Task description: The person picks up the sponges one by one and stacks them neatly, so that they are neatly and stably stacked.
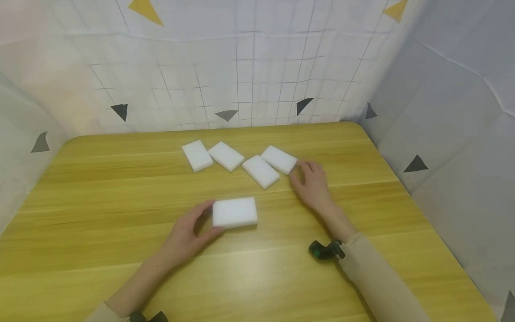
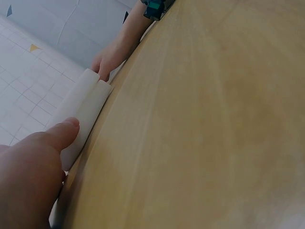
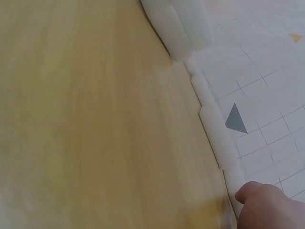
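Observation:
White sponge blocks lie on a wooden table. Near the middle, a stack of what looks like two white sponges (image 1: pixel 234 212) sits flat, its seam visible in the left wrist view. My left hand (image 1: pixel 188 233) grips the left end of this stack, thumb along the near side and fingers behind. Farther back on the right, my right hand (image 1: pixel 314 185) pinches the right end of the rightmost white sponge (image 1: pixel 279 159). In the right wrist view the thumb (image 3: pixel 259 198) touches that sponge's near side. The right hand's other fingertips are partly hidden.
Three more white sponges lie in a loose row to the left: one (image 1: pixel 261 171) next to the pinched sponge, another (image 1: pixel 226 156), and the leftmost (image 1: pixel 197 156). Patterned white cloth (image 1: pixel 201 58) hangs behind the table (image 1: pixel 100 188) and along its sides.

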`<action>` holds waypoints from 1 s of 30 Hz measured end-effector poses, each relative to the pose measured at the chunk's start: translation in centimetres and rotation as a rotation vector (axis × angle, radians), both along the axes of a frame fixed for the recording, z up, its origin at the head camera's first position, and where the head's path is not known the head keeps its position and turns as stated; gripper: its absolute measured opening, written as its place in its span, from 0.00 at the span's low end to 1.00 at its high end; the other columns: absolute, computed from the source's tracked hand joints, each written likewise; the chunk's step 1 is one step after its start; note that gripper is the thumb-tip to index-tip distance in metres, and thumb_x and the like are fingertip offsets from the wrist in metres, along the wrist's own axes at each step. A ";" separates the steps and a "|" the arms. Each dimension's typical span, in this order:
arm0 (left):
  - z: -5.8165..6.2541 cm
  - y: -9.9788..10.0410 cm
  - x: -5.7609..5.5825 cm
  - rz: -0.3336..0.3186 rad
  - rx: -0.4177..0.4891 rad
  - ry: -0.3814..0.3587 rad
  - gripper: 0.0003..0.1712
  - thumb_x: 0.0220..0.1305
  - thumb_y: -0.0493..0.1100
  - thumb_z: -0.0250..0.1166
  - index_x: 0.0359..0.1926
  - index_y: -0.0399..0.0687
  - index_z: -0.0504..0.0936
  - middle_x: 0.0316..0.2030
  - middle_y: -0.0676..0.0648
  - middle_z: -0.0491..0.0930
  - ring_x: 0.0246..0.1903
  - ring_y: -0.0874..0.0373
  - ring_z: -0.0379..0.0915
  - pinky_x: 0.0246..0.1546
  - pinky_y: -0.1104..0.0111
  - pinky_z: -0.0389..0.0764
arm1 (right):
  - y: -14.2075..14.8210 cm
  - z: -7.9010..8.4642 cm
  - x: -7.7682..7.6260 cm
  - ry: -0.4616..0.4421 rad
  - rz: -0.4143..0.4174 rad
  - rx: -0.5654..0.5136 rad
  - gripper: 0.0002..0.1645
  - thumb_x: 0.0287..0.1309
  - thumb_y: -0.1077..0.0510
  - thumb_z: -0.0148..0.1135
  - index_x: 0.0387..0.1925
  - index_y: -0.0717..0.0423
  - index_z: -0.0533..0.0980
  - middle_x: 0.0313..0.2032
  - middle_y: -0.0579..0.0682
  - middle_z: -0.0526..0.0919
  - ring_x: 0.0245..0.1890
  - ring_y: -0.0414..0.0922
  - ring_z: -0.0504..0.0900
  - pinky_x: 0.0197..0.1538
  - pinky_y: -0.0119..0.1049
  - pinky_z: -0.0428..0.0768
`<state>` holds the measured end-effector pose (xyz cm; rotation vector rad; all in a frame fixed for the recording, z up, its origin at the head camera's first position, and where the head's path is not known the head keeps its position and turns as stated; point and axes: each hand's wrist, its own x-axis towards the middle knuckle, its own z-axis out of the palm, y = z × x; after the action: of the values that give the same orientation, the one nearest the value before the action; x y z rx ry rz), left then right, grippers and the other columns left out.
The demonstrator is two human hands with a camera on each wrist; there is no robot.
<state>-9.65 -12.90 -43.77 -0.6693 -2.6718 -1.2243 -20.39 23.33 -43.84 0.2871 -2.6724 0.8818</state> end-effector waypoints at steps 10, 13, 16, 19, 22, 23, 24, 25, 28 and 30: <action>0.0 0.0 -0.1 0.001 0.013 -0.001 0.40 0.59 0.55 0.73 0.69 0.51 0.70 0.65 0.48 0.75 0.65 0.52 0.71 0.67 0.56 0.72 | -0.2 -0.3 -1.2 0.042 0.017 0.000 0.28 0.65 0.51 0.64 0.59 0.65 0.73 0.57 0.65 0.75 0.60 0.63 0.70 0.67 0.58 0.65; 0.0 0.0 -0.1 -0.001 0.015 0.002 0.40 0.59 0.54 0.74 0.69 0.50 0.70 0.64 0.48 0.75 0.65 0.53 0.71 0.67 0.57 0.72 | -0.3 -0.3 -1.7 0.053 0.012 0.017 0.30 0.64 0.51 0.65 0.61 0.65 0.72 0.56 0.66 0.75 0.60 0.63 0.70 0.68 0.57 0.64; 0.0 0.0 -0.1 -0.002 0.013 -0.001 0.40 0.58 0.54 0.74 0.69 0.50 0.70 0.64 0.48 0.75 0.65 0.53 0.71 0.67 0.57 0.72 | -0.5 -0.3 -1.9 0.051 0.011 0.028 0.31 0.64 0.52 0.65 0.62 0.66 0.71 0.56 0.66 0.75 0.60 0.63 0.70 0.69 0.56 0.64; 0.0 0.0 -0.1 -0.002 0.013 -0.004 0.40 0.58 0.54 0.74 0.69 0.50 0.70 0.64 0.48 0.76 0.65 0.53 0.71 0.67 0.57 0.72 | -0.6 -0.3 -2.0 0.073 0.017 0.038 0.30 0.63 0.53 0.65 0.61 0.67 0.72 0.55 0.66 0.76 0.59 0.63 0.71 0.68 0.56 0.64; 0.0 0.0 -0.1 0.001 0.015 -0.005 0.40 0.58 0.54 0.74 0.69 0.50 0.70 0.64 0.48 0.76 0.64 0.53 0.71 0.67 0.57 0.72 | -0.6 -0.4 -2.1 0.118 0.024 0.039 0.26 0.62 0.56 0.66 0.56 0.68 0.75 0.53 0.66 0.78 0.56 0.63 0.73 0.66 0.57 0.67; 0.0 0.0 -0.1 0.001 0.015 -0.005 0.40 0.58 0.54 0.74 0.69 0.50 0.70 0.64 0.48 0.76 0.64 0.53 0.71 0.67 0.57 0.72 | -0.6 -0.5 -2.1 0.133 0.026 0.038 0.25 0.62 0.56 0.67 0.55 0.69 0.76 0.52 0.66 0.78 0.56 0.63 0.73 0.66 0.57 0.68; 0.0 0.0 -0.1 0.002 0.014 -0.005 0.40 0.58 0.54 0.74 0.69 0.51 0.70 0.64 0.48 0.76 0.64 0.53 0.71 0.67 0.57 0.72 | -0.6 -0.5 -2.1 0.141 0.028 0.037 0.24 0.61 0.57 0.67 0.54 0.69 0.76 0.51 0.66 0.79 0.55 0.63 0.74 0.65 0.57 0.68; 0.0 0.0 -0.1 0.004 0.013 -0.005 0.40 0.58 0.54 0.74 0.69 0.51 0.70 0.64 0.48 0.76 0.64 0.53 0.71 0.67 0.56 0.72 | -0.6 -0.5 -2.2 0.144 0.028 0.036 0.23 0.61 0.58 0.67 0.53 0.69 0.77 0.51 0.65 0.79 0.54 0.62 0.74 0.65 0.57 0.68; 0.0 0.0 -0.1 0.008 0.005 -0.004 0.40 0.59 0.55 0.74 0.69 0.51 0.70 0.64 0.48 0.76 0.65 0.53 0.71 0.67 0.56 0.72 | -0.7 -0.4 -2.1 0.138 0.030 0.029 0.23 0.61 0.59 0.66 0.54 0.69 0.76 0.51 0.65 0.79 0.54 0.62 0.74 0.65 0.56 0.69; -0.1 0.0 -0.1 0.011 0.002 -0.005 0.40 0.59 0.55 0.73 0.69 0.51 0.70 0.64 0.48 0.76 0.65 0.53 0.71 0.67 0.56 0.72 | -0.7 -0.4 -2.1 0.130 0.028 0.028 0.22 0.62 0.60 0.65 0.54 0.69 0.76 0.50 0.65 0.79 0.54 0.62 0.74 0.65 0.56 0.69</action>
<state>-9.73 -12.91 -43.82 -0.6519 -2.6747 -1.2269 -22.46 22.67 -44.24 0.3761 -2.5680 0.8054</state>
